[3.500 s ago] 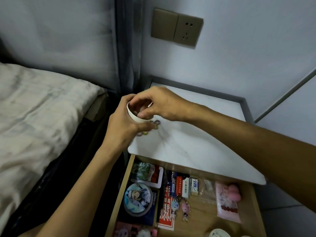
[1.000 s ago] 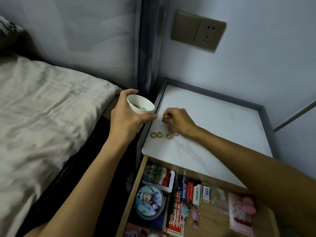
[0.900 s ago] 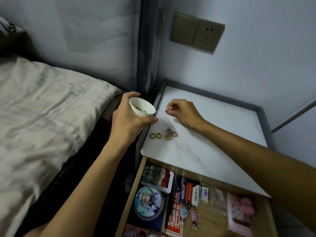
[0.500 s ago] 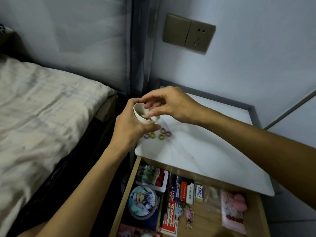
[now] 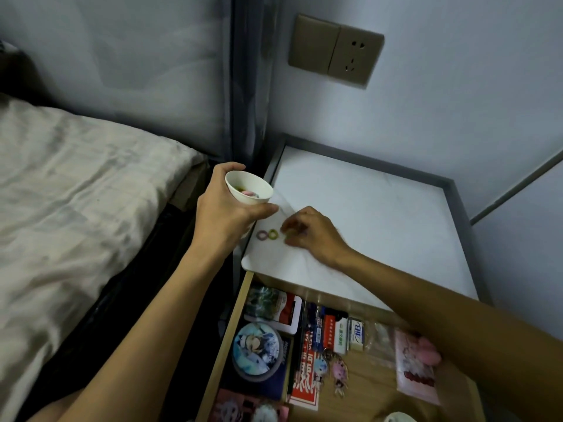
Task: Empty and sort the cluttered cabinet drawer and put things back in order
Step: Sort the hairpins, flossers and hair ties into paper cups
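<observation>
Left hand (image 5: pixel 227 213) grips the cup (image 5: pixel 248 187); blurred right hand (image 5: pixel 310 231) seemingly pinches a ring (image 5: pixel 288 235) on the worktop (image 5: pixel 380 220), fingertips hidden.

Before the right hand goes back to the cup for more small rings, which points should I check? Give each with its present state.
1. Cup held firmly by the left hand: ok.
2. Cup mouth open and reachable: ok, tilted toward the cabinet top.
3. Cup still has items inside: ok, coloured pieces show.
4. Rings already laid out stay on the top: ok, purple ring and green ring lie side by side.
5. Right hand free of rings: cannot tell, fingertips blurred over the row.
</observation>
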Motion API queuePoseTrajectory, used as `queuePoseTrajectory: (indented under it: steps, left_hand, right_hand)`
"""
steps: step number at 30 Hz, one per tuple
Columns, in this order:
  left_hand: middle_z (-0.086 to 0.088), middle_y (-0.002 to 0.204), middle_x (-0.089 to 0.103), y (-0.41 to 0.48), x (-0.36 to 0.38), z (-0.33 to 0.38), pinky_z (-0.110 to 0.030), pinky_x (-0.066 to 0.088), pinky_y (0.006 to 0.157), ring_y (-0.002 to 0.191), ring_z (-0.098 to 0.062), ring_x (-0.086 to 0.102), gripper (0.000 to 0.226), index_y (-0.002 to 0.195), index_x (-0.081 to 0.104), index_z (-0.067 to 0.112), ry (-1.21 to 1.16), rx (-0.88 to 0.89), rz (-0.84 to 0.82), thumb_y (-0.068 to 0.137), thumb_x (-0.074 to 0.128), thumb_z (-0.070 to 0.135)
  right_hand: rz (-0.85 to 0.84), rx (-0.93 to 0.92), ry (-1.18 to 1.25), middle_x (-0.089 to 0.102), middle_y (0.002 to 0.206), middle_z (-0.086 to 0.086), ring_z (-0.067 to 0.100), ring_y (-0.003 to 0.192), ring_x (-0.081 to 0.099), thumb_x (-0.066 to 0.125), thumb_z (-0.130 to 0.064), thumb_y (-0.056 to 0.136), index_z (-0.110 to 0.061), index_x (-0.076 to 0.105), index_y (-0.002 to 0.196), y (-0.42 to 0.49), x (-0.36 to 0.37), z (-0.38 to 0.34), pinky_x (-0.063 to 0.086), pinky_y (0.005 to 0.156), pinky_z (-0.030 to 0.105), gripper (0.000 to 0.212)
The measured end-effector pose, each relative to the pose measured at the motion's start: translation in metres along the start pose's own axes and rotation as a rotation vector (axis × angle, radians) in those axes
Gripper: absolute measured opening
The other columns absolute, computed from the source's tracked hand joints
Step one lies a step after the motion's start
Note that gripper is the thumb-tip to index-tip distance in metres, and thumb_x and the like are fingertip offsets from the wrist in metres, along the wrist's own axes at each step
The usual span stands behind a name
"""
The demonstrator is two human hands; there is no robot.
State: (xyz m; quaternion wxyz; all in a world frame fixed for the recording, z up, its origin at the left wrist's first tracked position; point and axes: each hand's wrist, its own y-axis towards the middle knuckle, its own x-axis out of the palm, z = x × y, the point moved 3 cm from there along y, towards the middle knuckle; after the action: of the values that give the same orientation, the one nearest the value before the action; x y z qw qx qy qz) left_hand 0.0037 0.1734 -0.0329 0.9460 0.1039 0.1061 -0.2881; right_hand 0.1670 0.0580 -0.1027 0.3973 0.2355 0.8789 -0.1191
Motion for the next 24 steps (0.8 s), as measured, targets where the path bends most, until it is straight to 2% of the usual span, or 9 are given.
queuePoseTrajectory:
  steps: [5, 8, 11, 15, 17, 18, 19, 21, 24]
  left_hand:
    - [0.006, 0.11, 0.061, 0.0, 0.001, -0.001, -0.015, 0.049, 0.072, 0.101, -0.011, 0.06, 0.078, 0.126, 0.052, 0.024, -0.001, -0.008, -0.011, 0.06, 0.094, 0.022]
    - [0.005, 0.111, 0.061, 0.0, 0.0, 0.0, -0.014, 0.048, 0.073, 0.103, -0.013, 0.059, 0.078, 0.127, 0.052, 0.023, 0.002, -0.007, -0.015, 0.061, 0.094, 0.021]
    - [0.004, 0.112, 0.061, -0.001, 0.001, 0.001, -0.011, 0.047, 0.071, 0.102, -0.012, 0.059, 0.078, 0.127, 0.052, 0.024, 0.015, 0.002, -0.036, 0.061, 0.093, 0.022]
    - [0.004, 0.111, 0.062, -0.004, 0.005, 0.001, -0.007, 0.046, 0.068, 0.1, -0.012, 0.06, 0.077, 0.126, 0.052, 0.024, 0.042, 0.012, -0.061, 0.06, 0.094, 0.023]
    - [0.005, 0.11, 0.062, -0.005, 0.007, 0.002, -0.003, 0.045, 0.065, 0.099, -0.011, 0.06, 0.078, 0.126, 0.052, 0.024, 0.056, 0.011, -0.071, 0.06, 0.094, 0.022]
    - [0.004, 0.109, 0.062, -0.006, 0.007, 0.002, -0.002, 0.045, 0.064, 0.097, -0.011, 0.06, 0.078, 0.126, 0.053, 0.024, 0.061, 0.011, -0.074, 0.06, 0.094, 0.022]
    - [0.004, 0.109, 0.063, -0.006, 0.007, 0.003, -0.002, 0.045, 0.063, 0.095, -0.009, 0.061, 0.078, 0.126, 0.053, 0.024, 0.063, 0.011, -0.076, 0.06, 0.094, 0.021]
    - [0.001, 0.109, 0.062, -0.008, 0.01, 0.005, -0.004, 0.045, 0.057, 0.085, -0.002, 0.062, 0.077, 0.126, 0.053, 0.022, 0.052, 0.013, -0.096, 0.061, 0.093, 0.017]
    - [0.002, 0.109, 0.062, -0.011, 0.016, 0.009, -0.005, 0.045, 0.055, 0.084, 0.0, 0.059, 0.075, 0.126, 0.052, 0.02, 0.041, 0.041, -0.143, 0.063, 0.092, 0.014]
  right_hand:
    - [0.04, -0.001, -0.032, 0.068, 0.093, 0.004, 0.011, 0.084, 0.061, 0.073, -0.001, 0.083, -0.007, 0.077, 0.089, -0.004, -0.008, -0.003, 0.043, 0.075, 0.003, 0.009]
    - [0.049, 0.045, -0.15, 0.067, 0.095, 0.003, 0.011, 0.085, 0.058, 0.063, 0.004, 0.087, -0.01, 0.077, 0.088, -0.006, -0.014, 0.001, 0.038, 0.07, 0.002, 0.02]
    - [0.056, 0.184, -0.176, 0.066, 0.089, 0.001, 0.007, 0.079, 0.055, 0.056, 0.007, 0.086, -0.01, 0.078, 0.087, -0.01, -0.02, 0.007, 0.037, 0.064, 0.007, 0.027]
    - [0.058, 0.306, -0.058, 0.069, 0.073, 0.007, 0.008, 0.062, 0.06, 0.06, 0.006, 0.083, -0.011, 0.078, 0.084, -0.012, -0.035, 0.005, 0.042, 0.054, 0.003, 0.025]
    - [0.119, 0.335, 0.112, 0.072, 0.071, 0.008, 0.013, 0.064, 0.065, 0.062, 0.007, 0.08, -0.012, 0.078, 0.081, -0.009, -0.05, -0.009, 0.055, 0.065, 0.017, 0.025]
    - [0.152, 0.308, 0.222, 0.072, 0.071, 0.008, 0.013, 0.064, 0.066, 0.062, 0.008, 0.079, -0.011, 0.077, 0.081, -0.007, -0.059, -0.021, 0.057, 0.071, 0.025, 0.025]
    - [0.175, 0.245, 0.333, 0.071, 0.072, 0.009, 0.013, 0.064, 0.065, 0.062, 0.011, 0.078, -0.007, 0.076, 0.082, -0.004, -0.068, -0.038, 0.056, 0.073, 0.027, 0.023]
    - [0.163, 0.092, 0.446, 0.07, 0.075, 0.015, 0.014, 0.067, 0.064, 0.063, 0.012, 0.078, -0.003, 0.074, 0.085, 0.0, -0.085, -0.075, 0.054, 0.071, 0.02, 0.02]
    - [-0.004, -0.093, 0.28, 0.074, 0.084, 0.012, 0.011, 0.076, 0.068, 0.07, 0.003, 0.078, -0.012, 0.077, 0.09, 0.002, -0.085, -0.12, 0.055, 0.074, 0.021, 0.02]
